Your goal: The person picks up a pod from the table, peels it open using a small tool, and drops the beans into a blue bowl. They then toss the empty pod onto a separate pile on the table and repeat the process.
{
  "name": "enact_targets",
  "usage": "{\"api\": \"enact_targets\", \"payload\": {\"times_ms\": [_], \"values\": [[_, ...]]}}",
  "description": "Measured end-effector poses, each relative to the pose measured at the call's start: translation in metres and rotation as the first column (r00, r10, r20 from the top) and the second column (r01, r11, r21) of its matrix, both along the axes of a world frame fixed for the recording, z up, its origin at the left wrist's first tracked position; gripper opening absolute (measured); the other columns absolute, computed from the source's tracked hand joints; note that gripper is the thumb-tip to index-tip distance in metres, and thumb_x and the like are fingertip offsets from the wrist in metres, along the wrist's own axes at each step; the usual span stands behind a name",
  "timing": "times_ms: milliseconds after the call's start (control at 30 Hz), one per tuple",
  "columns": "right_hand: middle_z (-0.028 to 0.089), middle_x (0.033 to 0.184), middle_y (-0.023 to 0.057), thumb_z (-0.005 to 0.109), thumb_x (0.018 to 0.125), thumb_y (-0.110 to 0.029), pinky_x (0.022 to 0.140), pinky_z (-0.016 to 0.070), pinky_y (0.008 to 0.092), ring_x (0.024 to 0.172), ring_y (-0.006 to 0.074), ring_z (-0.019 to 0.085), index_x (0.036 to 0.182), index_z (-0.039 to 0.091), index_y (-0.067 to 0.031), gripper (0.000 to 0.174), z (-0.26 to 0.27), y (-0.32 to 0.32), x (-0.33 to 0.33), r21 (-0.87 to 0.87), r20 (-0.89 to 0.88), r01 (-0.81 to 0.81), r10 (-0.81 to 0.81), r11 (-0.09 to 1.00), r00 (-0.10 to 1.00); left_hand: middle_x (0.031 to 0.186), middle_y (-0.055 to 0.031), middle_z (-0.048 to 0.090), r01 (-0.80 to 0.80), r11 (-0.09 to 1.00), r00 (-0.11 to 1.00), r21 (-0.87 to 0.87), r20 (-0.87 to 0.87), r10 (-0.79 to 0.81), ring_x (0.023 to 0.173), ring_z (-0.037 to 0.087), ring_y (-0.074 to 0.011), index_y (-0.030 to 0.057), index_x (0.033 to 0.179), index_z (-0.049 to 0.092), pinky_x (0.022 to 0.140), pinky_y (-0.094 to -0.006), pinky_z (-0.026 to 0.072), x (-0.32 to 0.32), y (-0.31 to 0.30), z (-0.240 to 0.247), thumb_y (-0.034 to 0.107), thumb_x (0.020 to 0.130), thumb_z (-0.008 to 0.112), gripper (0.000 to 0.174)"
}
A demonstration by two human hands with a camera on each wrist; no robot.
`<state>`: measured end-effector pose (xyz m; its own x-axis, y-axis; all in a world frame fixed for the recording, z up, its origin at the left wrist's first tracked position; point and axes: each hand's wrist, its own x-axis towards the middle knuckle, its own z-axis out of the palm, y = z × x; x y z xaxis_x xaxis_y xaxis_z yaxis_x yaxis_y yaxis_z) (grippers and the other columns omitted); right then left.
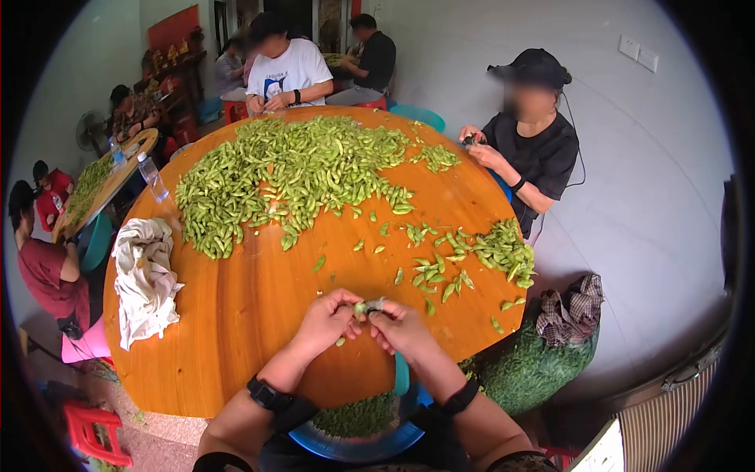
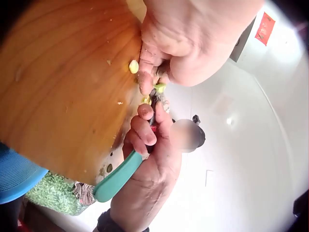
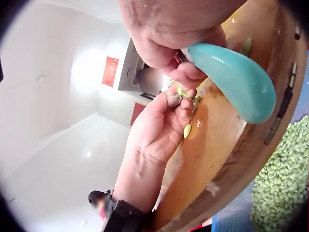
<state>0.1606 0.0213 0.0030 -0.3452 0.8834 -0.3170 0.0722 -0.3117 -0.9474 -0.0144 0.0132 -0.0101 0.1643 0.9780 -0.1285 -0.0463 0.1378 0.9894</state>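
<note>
Over the near edge of the round table, the left hand (image 1: 324,322) pinches a small green pod (image 3: 181,92) between thumb and fingers. Close against it, the right hand (image 1: 405,326) curls round a tool with a teal handle (image 3: 236,79); the handle sticks out below the palm. In the left wrist view the tool's dark end meets the pod (image 2: 160,88) between the two hands' fingertips. A pale bean (image 2: 133,66) lies on the wood beside the left fingers. Part of the pod is hidden by the fingertips.
A large pod heap (image 1: 314,161) covers the table's far side, a smaller pile (image 1: 503,252) its right. White cloth (image 1: 145,279) lies at the left. Below the hands stands a blue basin (image 1: 358,450) of shelled beans. A full green sack (image 1: 543,370) stands at right; several people sit around.
</note>
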Motion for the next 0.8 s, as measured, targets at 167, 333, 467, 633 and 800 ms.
{"api": "enact_targets", "payload": {"times_ms": [167, 333, 467, 633, 800], "values": [[0.058, 0.064, 0.0016, 0.055, 0.092, -0.015, 0.035, 0.0346, 0.0209, 0.041, 0.0061, 0.046, 0.108, 0.062, -0.0065, 0.019, -0.008, 0.035, 0.051, 0.055, -0.005, 0.205, -0.205, 0.977, 0.979, 0.085, -0.0058, 0.063, -0.135, 0.975, 0.956, 0.177, -0.236, 0.175, 0.066, 0.059, -0.0117, -0.0001, 0.1, 0.059, 0.06, -0.0242, 0.0491, -0.011, -0.001, 0.007, -0.004, 0.091, 0.041, 0.021], [0.056, 0.064, 0.0064, 0.053, 0.092, -0.013, 0.039, 0.0372, 0.0251, 0.042, 0.0111, 0.046, 0.099, 0.06, -0.0018, 0.015, 0.008, 0.046, 0.111, 0.141, 0.103, 0.239, -0.255, 0.961, 0.961, 0.09, -0.0055, 0.062, 0.044, 0.897, 0.649, 0.44, -0.695, 0.309, 0.073, 0.056, -0.0124, 0.0009, 0.103, 0.062, 0.067, -0.0256, 0.0468, -0.027, -0.01, 0.024, -0.001, 0.091, 0.044, 0.022], [0.057, 0.064, 0.009, 0.053, 0.092, -0.011, 0.049, 0.042, 0.027, 0.051, 0.0145, 0.054, 0.095, 0.061, -0.0005, 0.014, -0.018, 0.027, 0.122, 0.581, 0.439, -0.068, -0.242, 0.811, 0.865, 0.097, -0.009, 0.063, -0.028, 0.999, 0.906, 0.046, -0.421, 0.045, 0.081, 0.06, -0.0164, -0.0013, 0.109, 0.059, 0.072, -0.0267, 0.0485, -0.025, -0.028, 0.033, 0.0, 0.091, 0.042, 0.025], [0.055, 0.066, 0.003, 0.05, 0.094, -0.011, 0.046, 0.0395, 0.0243, 0.049, 0.0098, 0.052, 0.096, 0.062, -0.0036, 0.014, -0.002, 0.014, 0.123, 0.348, 0.229, 0.125, -0.213, 0.929, 0.95, 0.113, -0.0195, 0.059, 0.003, 0.975, 0.975, -0.222, 0.217, 0.047, 0.103, 0.061, -0.029, -0.0107, 0.119, 0.049, 0.093, -0.0359, 0.0503, -0.025, -0.043, 0.033, 0.0, 0.094, 0.037, 0.03], [0.051, 0.062, -0.0022, 0.048, 0.096, -0.013, 0.037, 0.0327, 0.0205, 0.043, 0.0043, 0.043, 0.092, 0.06, -0.0052, 0.015, -0.011, 0.019, 0.134, 0.187, 0.007, 0.177, -0.182, 0.966, 0.983, 0.134, -0.02, 0.047, 0.0, 0.985, 0.903, -0.171, 0.423, 0.074, 0.12, 0.052, -0.0315, -0.0111, 0.131, 0.04, 0.1, -0.0388, 0.0461, 0.004, -0.022, 0.042, -0.001, 0.09, 0.045, 0.042]]}}
